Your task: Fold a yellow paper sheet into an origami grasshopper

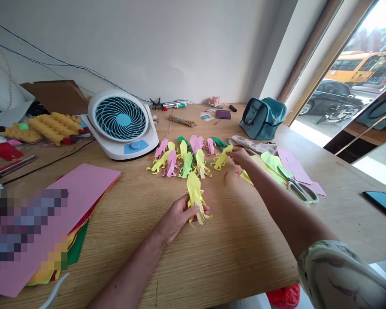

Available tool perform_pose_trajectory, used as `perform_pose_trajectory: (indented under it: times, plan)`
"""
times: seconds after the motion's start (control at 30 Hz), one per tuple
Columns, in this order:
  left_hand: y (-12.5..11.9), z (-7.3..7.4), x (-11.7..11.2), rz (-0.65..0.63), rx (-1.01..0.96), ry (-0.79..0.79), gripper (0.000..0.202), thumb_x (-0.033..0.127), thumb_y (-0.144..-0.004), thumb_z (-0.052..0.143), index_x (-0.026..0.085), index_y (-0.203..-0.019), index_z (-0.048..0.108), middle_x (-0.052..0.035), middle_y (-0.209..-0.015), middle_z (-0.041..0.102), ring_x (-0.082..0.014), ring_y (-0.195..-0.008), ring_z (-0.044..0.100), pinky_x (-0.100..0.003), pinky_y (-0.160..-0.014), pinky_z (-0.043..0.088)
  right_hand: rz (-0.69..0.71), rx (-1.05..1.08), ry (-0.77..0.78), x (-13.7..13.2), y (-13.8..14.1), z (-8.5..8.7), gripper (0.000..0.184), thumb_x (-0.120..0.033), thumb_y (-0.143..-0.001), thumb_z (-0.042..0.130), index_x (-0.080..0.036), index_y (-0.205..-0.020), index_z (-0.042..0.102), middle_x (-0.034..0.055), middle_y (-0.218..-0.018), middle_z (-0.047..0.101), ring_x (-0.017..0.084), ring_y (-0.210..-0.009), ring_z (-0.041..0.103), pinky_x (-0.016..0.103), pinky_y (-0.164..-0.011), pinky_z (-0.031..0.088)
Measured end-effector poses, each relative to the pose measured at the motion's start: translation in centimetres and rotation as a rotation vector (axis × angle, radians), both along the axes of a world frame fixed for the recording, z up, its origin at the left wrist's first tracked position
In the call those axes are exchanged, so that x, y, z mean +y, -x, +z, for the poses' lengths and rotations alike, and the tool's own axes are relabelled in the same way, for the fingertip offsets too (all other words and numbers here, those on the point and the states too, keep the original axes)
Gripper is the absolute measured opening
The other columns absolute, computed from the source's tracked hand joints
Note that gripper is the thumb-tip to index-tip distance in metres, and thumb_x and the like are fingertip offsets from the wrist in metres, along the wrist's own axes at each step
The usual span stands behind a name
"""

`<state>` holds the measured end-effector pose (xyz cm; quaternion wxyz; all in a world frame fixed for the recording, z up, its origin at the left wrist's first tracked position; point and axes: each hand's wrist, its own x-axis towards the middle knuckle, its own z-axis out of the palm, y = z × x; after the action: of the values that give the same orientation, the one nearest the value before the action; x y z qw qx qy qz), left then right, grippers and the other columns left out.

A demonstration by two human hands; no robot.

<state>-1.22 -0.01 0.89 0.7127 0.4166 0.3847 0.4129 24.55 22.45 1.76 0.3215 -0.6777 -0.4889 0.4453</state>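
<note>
My left hand (183,215) is closed around a yellow folded-paper squid (194,189), held pointed end up just above the table. My right hand (239,156) reaches forward and pinches the tip of another yellow paper squid (221,159), which leans at the right end of a group. In that group stand several more paper squids, among them a pink one (171,164), a green one (186,165) and a pale yellow one (200,164). Their cut strips curl out at the bottom like tentacles. My right fingertips are partly hidden behind the hand.
A white fan (122,122) stands behind at left. Stacked coloured paper (83,184) lies at left. Scissors (300,191) rest on paper sheets (294,165) at right, near a teal bag (263,118) and a phone (382,204). Thin sticks (182,121) lie at the back.
</note>
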Motion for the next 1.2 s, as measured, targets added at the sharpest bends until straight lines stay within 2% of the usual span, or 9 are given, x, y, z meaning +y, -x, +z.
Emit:
perform_pose_trajectory:
  times: [0.07,0.13,0.27,0.43,0.57,0.73,0.87,1.07,1.2]
  plan:
    - [0.1,0.0,0.0,0.004,0.004,0.003,0.056,0.042,-0.077,0.081,0.016,-0.122,0.059,-0.0115,-0.103,0.075,-0.0227,-0.096,0.07,-0.031,-0.084,0.051,0.054,-0.04,-0.025,1.5,-0.2,0.7,0.034,-0.037,-0.096,0.062,-0.016,-0.123,0.061,0.0095,-0.122,0.063,0.021,-0.102,0.065,0.042,-0.087,0.057]
    - [0.1,0.1,0.0,0.009,0.014,0.011,0.058,0.042,-0.077,0.081,0.016,-0.124,0.058,-0.0115,-0.104,0.075,-0.0224,-0.097,0.07,-0.03,-0.082,0.051,0.108,-0.075,-0.044,2.8,-0.1,1.3,0.025,-0.034,-0.09,0.07,-0.012,-0.101,0.068,0.0091,-0.099,0.069,0.017,-0.081,0.065,0.034,-0.073,0.056]
    - [0.1,0.2,0.1,0.023,0.011,0.05,0.064,0.039,-0.079,0.08,0.016,-0.132,0.053,-0.0117,-0.106,0.075,-0.0213,-0.097,0.07,-0.026,-0.076,0.05,0.198,-0.124,-0.103,3.9,1.2,1.9,0.027,-0.021,-0.07,0.085,-0.014,-0.061,0.061,0.0001,-0.054,0.054,0.01,-0.051,0.044,0.027,-0.052,0.038]
    - [-0.1,0.4,0.4,0.043,-0.099,0.11,0.058,0.036,-0.079,0.079,0.014,-0.127,0.055,-0.0129,-0.105,0.076,-0.0213,-0.095,0.071,-0.026,-0.075,0.052,0.146,-0.186,-0.297,2.4,2.2,2.0,0.009,-0.017,-0.077,0.075,-0.014,-0.077,0.067,-0.0041,-0.056,0.048,0.009,-0.056,0.04,0.026,-0.055,0.031]
    - [0.1,0.4,0.6,0.067,-0.157,0.081,0.046,0.034,-0.083,0.075,0.013,-0.121,0.058,-0.0146,-0.104,0.076,-0.0238,-0.097,0.072,-0.026,-0.072,0.054,0.161,-0.24,-0.615,-2.9,1.9,1.9,0.009,-0.023,-0.084,0.067,-0.016,-0.089,0.069,-0.0041,-0.061,0.047,0.011,-0.059,0.042,0.026,-0.057,0.031]
    - [0.1,0.7,0.4,0.06,-0.184,0.053,0.038,0.038,-0.087,0.07,0.012,-0.113,0.06,-0.0157,-0.1,0.077,-0.0252,-0.094,0.073,-0.029,-0.07,0.057,0.426,-0.027,-0.628,-14.6,2.9,2.0,0.018,-0.036,-0.09,0.063,-0.019,-0.091,0.068,-0.0001,-0.07,0.059,0.013,-0.061,0.049,0.027,-0.056,0.037]
    - [-0.2,1.1,0.1,0.06,-0.146,0.022,0.039,0.033,-0.082,0.075,0.012,-0.112,0.061,-0.0143,-0.098,0.077,-0.0226,-0.089,0.073,-0.025,-0.066,0.054,0.48,-0.024,-0.708,-21.2,4.4,1.4,0.019,-0.037,-0.093,0.061,-0.02,-0.087,0.068,0.0015,-0.075,0.062,0.013,-0.067,0.051,0.028,-0.063,0.04]
    - [-0.5,1.0,0.1,0.162,-0.134,-0.03,0.045,0.035,-0.077,0.08,0.013,-0.113,0.062,-0.0117,-0.094,0.077,-0.02,-0.087,0.073,-0.025,-0.071,0.051,0.385,0.035,-0.536,-24.0,5.9,-0.3,0.023,-0.039,-0.094,0.061,-0.02,-0.083,0.066,-0.0029,-0.063,0.051,0.011,-0.055,0.041,0.027,-0.051,0.032]
    - [-0.6,1.0,0.1,0.23,-0.059,-0.066,0.044,0.039,-0.077,0.078,0.014,-0.109,0.063,-0.0102,-0.094,0.077,-0.0181,-0.084,0.071,-0.024,-0.069,0.049,0.388,-0.068,-0.827,-24.1,6.2,-0.3,0.005,-0.024,-0.092,0.063,-0.022,-0.092,0.068,0.0012,-0.08,0.057,0.015,-0.073,0.052,0.03,-0.065,0.043]
